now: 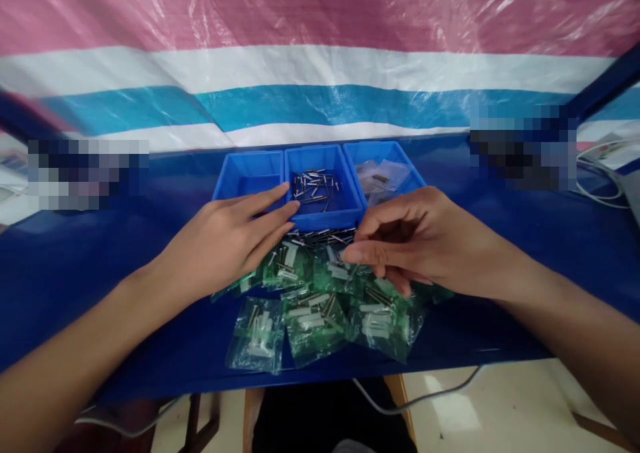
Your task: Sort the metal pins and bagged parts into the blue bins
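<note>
Hands are working over a pile of small green bags [320, 306] at the centre of the frame, on a blue worktop [75, 266]. The left hand [225, 240] is lying flat with fingers spread, pressing on the upper left edge of the pile, apparently to keep the bags from sliding. The right hand [415, 240] is hovering just above the pile's right side with thumb and fingertips drawn together; whether anything is being pinched between them cannot be told. Each bag is holding a few pale pins. Loose metal pins [325, 236] are lying at the pile's upper edge, between both hands. Just behind, three blue trays are standing side by side within easy reach: the left tray [249, 173] is showing nothing inside, the middle tray [317, 186] is holding loose pins, and the right tray [383, 166] is holding clear bags.
</note>
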A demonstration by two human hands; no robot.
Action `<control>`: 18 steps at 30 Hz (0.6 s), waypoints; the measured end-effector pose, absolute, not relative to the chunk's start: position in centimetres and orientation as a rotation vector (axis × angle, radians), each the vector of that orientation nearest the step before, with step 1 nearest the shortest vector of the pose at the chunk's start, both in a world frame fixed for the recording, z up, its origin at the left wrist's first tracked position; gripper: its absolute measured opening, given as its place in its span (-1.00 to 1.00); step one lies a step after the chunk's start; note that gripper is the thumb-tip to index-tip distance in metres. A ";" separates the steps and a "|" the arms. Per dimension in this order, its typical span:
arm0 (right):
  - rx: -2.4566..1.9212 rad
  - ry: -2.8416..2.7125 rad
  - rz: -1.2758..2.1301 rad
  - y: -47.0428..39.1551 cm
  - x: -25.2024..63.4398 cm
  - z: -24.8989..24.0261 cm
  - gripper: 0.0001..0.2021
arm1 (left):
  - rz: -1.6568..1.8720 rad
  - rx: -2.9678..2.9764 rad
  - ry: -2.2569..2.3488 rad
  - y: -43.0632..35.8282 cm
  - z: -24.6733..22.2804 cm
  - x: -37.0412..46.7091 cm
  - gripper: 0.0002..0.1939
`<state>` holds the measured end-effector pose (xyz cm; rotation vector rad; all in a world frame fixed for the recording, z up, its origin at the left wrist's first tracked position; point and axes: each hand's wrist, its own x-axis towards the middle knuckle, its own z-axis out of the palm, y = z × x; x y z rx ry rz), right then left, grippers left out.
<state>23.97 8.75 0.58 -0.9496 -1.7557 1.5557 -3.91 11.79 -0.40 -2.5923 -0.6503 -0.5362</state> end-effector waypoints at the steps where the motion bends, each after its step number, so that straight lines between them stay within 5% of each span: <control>1: -0.936 -1.716 1.566 8.9 23.9 0.4 -0.67 | -0.529 -2.586 -0.661 11.8 -0.4 -3.9 -0.62; 9: -0.863 -1.545 1.165 8.7 23.7 0.7 -0.86 | -0.505 -2.632 -0.734 11.8 -0.3 -4.3 -0.59; 15: -0.902 -2.318 0.083 8.2 24.6 0.3 -0.81 | -0.513 -2.613 -0.712 11.9 -0.5 -4.2 -0.61; 18: -0.869 -2.745 -0.181 8.6 24.7 -0.3 -0.69 | -0.523 -2.614 -0.690 11.8 -0.6 -4.2 -0.61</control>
